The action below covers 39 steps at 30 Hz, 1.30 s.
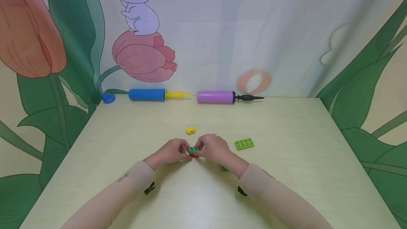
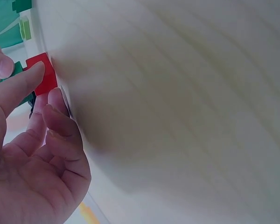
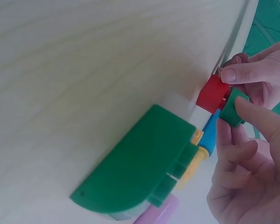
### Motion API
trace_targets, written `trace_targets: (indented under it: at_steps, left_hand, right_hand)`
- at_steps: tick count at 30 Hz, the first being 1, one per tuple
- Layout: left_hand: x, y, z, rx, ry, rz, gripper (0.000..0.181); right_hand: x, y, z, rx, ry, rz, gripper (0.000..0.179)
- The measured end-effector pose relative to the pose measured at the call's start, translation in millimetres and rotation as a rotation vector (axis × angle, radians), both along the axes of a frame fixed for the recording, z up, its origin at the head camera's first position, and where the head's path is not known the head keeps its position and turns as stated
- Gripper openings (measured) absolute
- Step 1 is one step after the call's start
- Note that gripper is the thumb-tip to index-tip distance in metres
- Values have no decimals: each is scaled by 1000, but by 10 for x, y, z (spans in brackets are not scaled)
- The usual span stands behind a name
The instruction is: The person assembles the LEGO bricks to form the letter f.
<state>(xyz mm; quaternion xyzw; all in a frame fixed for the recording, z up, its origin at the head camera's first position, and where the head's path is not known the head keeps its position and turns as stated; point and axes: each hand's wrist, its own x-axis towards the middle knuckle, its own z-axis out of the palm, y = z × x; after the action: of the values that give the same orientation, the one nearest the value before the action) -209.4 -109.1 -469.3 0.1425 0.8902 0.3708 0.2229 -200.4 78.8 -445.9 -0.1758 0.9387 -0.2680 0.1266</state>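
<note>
Between thumb and fingers, my left hand pinches a red brick, low over the table in the middle of the head view. My right hand pinches a small green brick right above it, two studs showing on top. In the right wrist view the red brick's studs show at the green brick's underside, with a narrow gap between the bricks. A dark green brick with a rounded end lies close by my right wrist; in the head view the forearm mostly hides it.
Beyond the hands sits a yellow brick. To the right lies a light green eight-stud brick. Along the table's back edge are a blue pump with a yellow nozzle, a purple pump and a small blue object.
</note>
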Motion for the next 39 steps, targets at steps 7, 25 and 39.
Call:
trace_targets:
  at_steps: [7,25,39]
  left_hand:
    - [-6,9,3,-1,6,-14,19]
    - [-18,2,-7,-4,3,-17,20]
    - [-24,13,-14,11,14,-40,19]
  right_hand:
    - [0,-10,-5,28,29,-1,11]
    - [-7,-31,-8,65,76,15,9]
    - [-1,-93,-16,200,159,71,11]
